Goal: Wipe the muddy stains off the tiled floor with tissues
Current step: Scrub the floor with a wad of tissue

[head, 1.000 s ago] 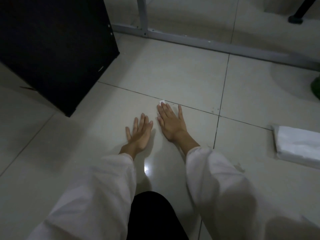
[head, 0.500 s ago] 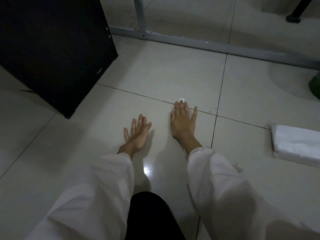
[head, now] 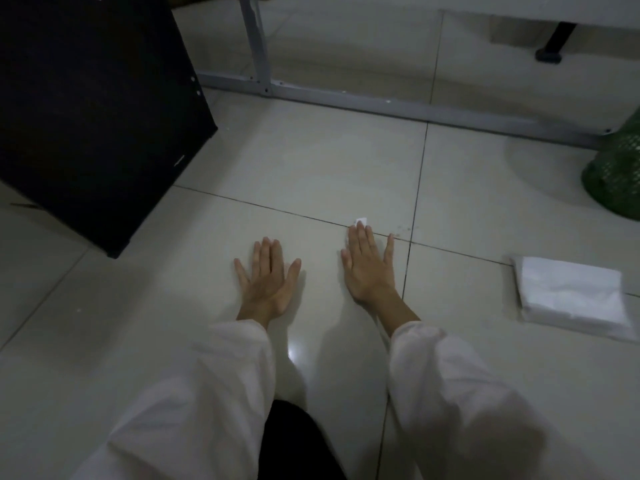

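Four pale tiles of the floor [head: 311, 161] meet at a grout crossing just right of the right hand [head: 367, 268], and faint dark specks, probably the muddy stains [head: 403, 231], lie along the grout line right by that crossing. They sit just beyond and to the right of the right hand's fingertips, well apart from the left hand [head: 268, 278], so the right hand is plainly the nearer. A stack of spare tissues [head: 571, 296] lies on the floor farther right. The left hand rests flat, fingers straight and spread, holding nothing. The right hand is also flat, fingers straight and together, pressing a small folded tissue [head: 361, 221] to the floor; only its white corner shows past the fingertips, on the grout line. A short push rightward along that line would likely reach the specks.
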